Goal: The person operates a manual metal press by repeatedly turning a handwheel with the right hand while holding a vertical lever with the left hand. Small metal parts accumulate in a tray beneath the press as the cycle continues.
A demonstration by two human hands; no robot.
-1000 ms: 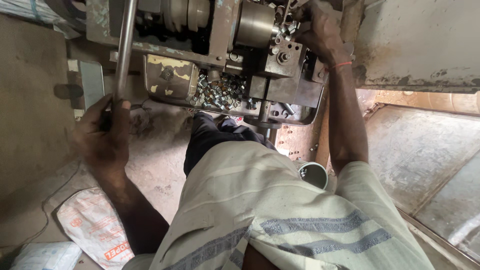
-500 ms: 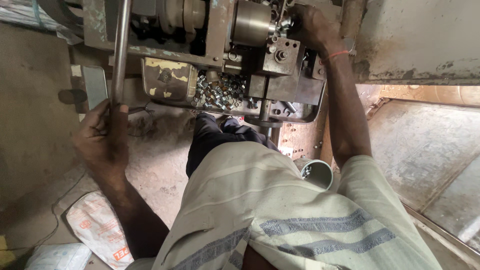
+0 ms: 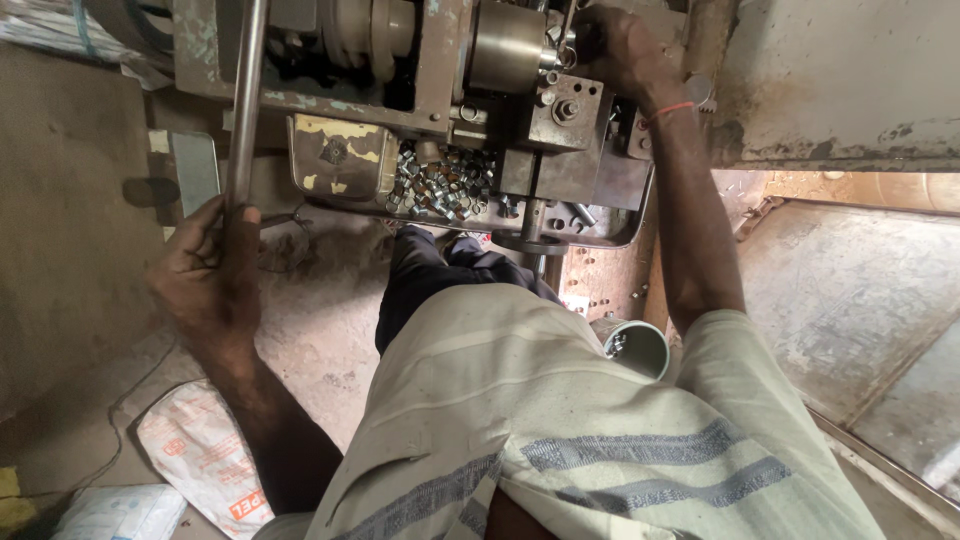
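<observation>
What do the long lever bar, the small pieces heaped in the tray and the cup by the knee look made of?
Lever bar in the left hand: likely bare steel, smooth grey sheen. Small pieces: bright metal, shiny faceted glints. Cup: probably plastic, matte pale grey-green rim, though painted metal is possible.

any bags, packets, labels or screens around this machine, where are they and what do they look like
White sack: flat on the floor at lower left, beside the left arm, crumpled, with red print.
Pale packet: bottom left corner, whitish blue, partly cut off.
Wrapped bundle: top left corner, pale with a blue strap.
No screens or signs show.
</observation>
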